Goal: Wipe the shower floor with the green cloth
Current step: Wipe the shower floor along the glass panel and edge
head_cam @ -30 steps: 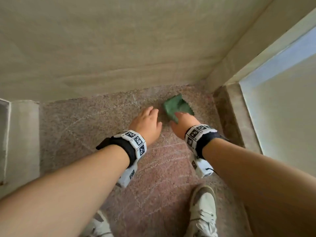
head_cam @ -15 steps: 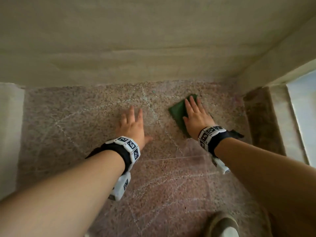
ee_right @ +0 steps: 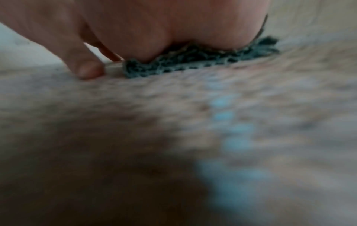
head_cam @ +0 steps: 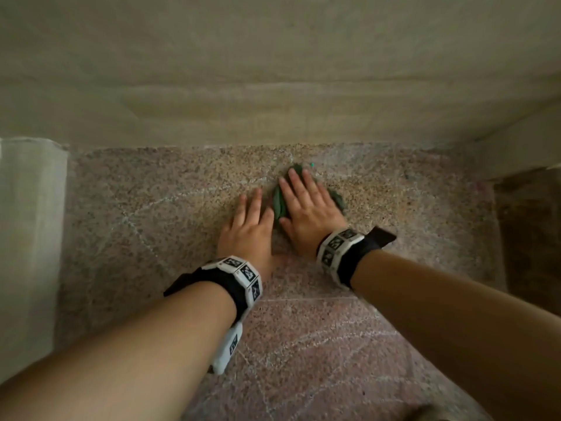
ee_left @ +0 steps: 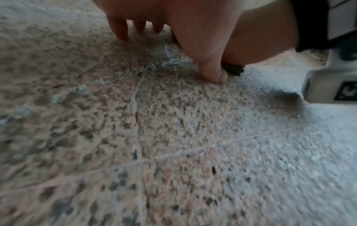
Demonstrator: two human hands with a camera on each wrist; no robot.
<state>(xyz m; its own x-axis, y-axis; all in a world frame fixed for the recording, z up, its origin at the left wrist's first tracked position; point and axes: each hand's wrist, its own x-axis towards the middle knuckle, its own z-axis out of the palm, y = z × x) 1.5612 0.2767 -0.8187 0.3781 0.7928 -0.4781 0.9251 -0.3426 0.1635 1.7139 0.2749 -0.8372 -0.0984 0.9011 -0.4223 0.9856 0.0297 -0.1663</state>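
Observation:
The green cloth [head_cam: 278, 202] lies bunched on the speckled stone shower floor [head_cam: 151, 208], near the back wall. My right hand [head_cam: 306, 205] presses flat on it with straight fingers, covering most of it. In the right wrist view the cloth [ee_right: 193, 61] pokes out under the palm, and the thumb touches the floor beside it. My left hand [head_cam: 250, 226] rests flat on the bare floor just left of the cloth, fingers spread. The left wrist view shows its thumb [ee_left: 212, 68] on the floor [ee_left: 173, 137], with a dark edge of cloth [ee_left: 232, 69] behind it.
A beige back wall [head_cam: 273, 86] rises right behind the hands. A pale side wall or ledge [head_cam: 30, 238] bounds the floor on the left. A dark raised threshold [head_cam: 531, 238] stands at the right. Pale chalky lines cross the floor.
My right hand has slid the cloth left and toward the back wall, ending close beside the left hand. The cloth is more bunched. The left hand stays flat on the floor.

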